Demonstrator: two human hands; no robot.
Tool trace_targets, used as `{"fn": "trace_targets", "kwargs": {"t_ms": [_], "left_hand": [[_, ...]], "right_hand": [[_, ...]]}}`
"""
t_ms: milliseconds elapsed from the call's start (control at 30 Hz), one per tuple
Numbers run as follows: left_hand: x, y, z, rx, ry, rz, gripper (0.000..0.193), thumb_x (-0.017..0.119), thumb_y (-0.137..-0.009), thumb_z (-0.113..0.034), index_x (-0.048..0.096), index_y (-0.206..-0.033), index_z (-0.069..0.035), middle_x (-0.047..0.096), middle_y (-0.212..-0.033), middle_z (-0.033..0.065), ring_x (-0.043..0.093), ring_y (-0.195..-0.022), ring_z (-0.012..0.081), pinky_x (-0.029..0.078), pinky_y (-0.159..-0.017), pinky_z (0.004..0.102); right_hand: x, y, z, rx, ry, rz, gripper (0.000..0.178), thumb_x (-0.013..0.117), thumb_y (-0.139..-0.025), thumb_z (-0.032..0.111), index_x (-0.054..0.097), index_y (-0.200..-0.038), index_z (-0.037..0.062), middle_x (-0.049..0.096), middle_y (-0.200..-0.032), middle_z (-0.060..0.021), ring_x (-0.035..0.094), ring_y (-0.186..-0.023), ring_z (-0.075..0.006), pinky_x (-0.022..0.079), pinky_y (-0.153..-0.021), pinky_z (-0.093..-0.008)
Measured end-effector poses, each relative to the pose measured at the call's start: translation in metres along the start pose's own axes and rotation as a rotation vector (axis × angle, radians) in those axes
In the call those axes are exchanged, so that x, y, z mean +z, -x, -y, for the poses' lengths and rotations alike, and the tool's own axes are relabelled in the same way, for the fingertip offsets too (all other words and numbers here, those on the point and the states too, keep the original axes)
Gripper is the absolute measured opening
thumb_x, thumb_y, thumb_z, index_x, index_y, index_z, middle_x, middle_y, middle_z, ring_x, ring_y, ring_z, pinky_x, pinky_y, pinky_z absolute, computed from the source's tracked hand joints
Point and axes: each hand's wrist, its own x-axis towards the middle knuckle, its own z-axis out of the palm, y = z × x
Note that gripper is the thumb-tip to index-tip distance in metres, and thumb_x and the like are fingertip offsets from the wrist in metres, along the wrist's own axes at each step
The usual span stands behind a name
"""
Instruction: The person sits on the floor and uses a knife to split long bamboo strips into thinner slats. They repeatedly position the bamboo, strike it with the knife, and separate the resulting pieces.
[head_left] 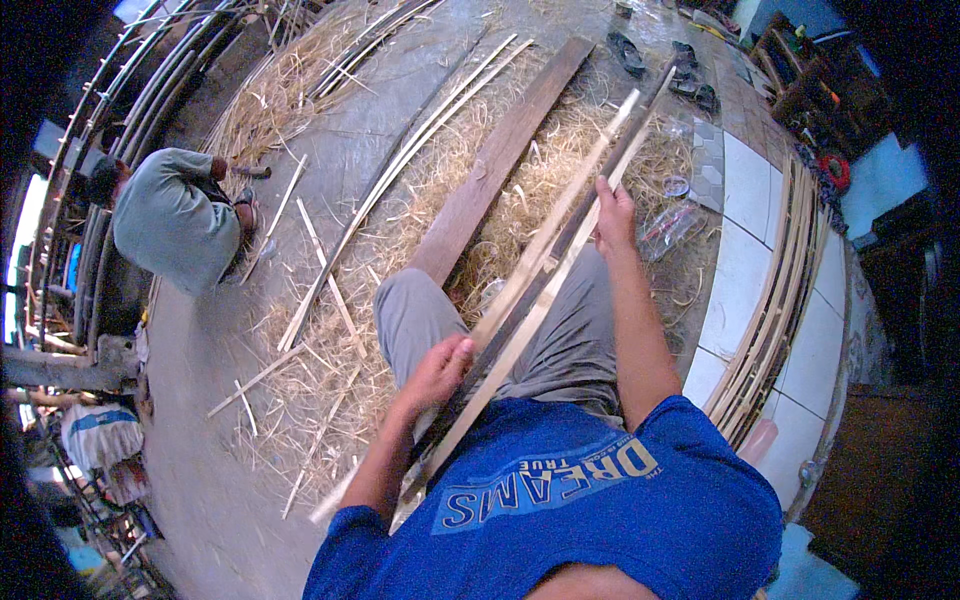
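Note:
Across my lap lie long bamboo strips (538, 240), pale ones with a dark one between them, slanting from lower left to upper right. My left hand (438, 372) is closed round their lower stretch, thumb on top, above my left thigh. Higher up, my right hand (614, 214) grips the same strips with its fingers wrapped over the right side. The far ends stick out past my right hand. Their near ends pass beside my left forearm, partly hidden by it. Just ahead, a brown wooden plank (505, 160) runs from my left knee away over the shavings.
Curly shavings (330, 400) cover much of the grey floor. Loose strips (430, 130) lie left of the plank. Another person (180, 215) crouches at the left, near a rack of curved poles (100, 200). Bundled strips (775, 300) rest on white tiles at right; sandals (627, 55) lie ahead.

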Motion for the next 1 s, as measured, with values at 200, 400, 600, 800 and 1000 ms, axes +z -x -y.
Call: {"fn": "trace_targets", "kwargs": {"t_ms": [200, 400, 600, 800, 1000], "left_hand": [[0.033, 0.012, -0.034, -0.051, 0.040, 0.180, 0.035, 0.055, -0.095, -0.033, 0.056, -0.109, 0.000, 0.059, -0.091, 0.0067, 0.054, -0.085, 0.0134, 0.045, -0.075, 0.0283], [0.057, 0.010, -0.015, -0.094, 0.180, 0.238, 0.028, 0.055, -0.095, -0.027, 0.054, -0.104, -0.001, 0.057, -0.078, 0.0020, 0.053, -0.069, 0.0088, 0.045, -0.061, 0.0254], [0.057, 0.009, -0.015, -0.118, 0.338, 0.214, 0.025, 0.047, -0.099, -0.025, 0.053, -0.095, -0.001, 0.055, -0.075, 0.0024, 0.057, -0.061, 0.0103, 0.047, -0.056, 0.0266], [0.054, 0.006, -0.034, 0.007, 0.030, 0.008, 0.027, 0.048, -0.098, -0.026, 0.052, -0.095, 0.000, 0.056, -0.067, 0.0109, 0.059, -0.059, 0.0204, 0.047, -0.055, 0.0348], [0.055, 0.006, -0.044, -0.004, -0.298, -0.100, 0.034, 0.050, -0.095, -0.033, 0.044, -0.091, 0.000, 0.057, -0.069, 0.0255, 0.057, -0.066, 0.0463, 0.045, -0.059, 0.0491]], "right_hand": [[-0.008, 0.007, -0.011, -0.014, 0.156, -0.045, 0.028, 0.061, -0.093, 0.031, 0.063, -0.096, 0.0028, 0.060, -0.074, -0.0017, 0.053, -0.065, -0.0105, 0.044, -0.059, -0.0293], [-0.013, 0.010, -0.003, -0.058, 0.242, -0.066, 0.028, 0.057, -0.095, 0.031, 0.062, -0.094, 0.0033, 0.058, -0.073, 0.0004, 0.051, -0.062, -0.0082, 0.042, -0.055, -0.0267], [-0.028, 0.010, -0.001, -0.094, 0.320, -0.069, 0.024, 0.054, -0.096, 0.025, 0.061, -0.091, 0.0023, 0.061, -0.074, -0.0030, 0.055, -0.063, -0.0097, 0.046, -0.057, -0.0268], [-0.047, 0.013, 0.003, -0.334, 0.676, -0.258, 0.023, 0.054, -0.095, 0.024, 0.061, -0.086, 0.0038, 0.060, -0.068, -0.0036, 0.055, -0.059, -0.0100, 0.046, -0.055, -0.0255], [-0.054, 0.005, -0.040, -0.006, -0.040, -0.179, 0.032, 0.052, -0.095, 0.034, 0.056, -0.109, 0.0047, 0.062, -0.082, -0.0065, 0.059, -0.065, -0.0204, 0.051, -0.062, -0.0357]]}}
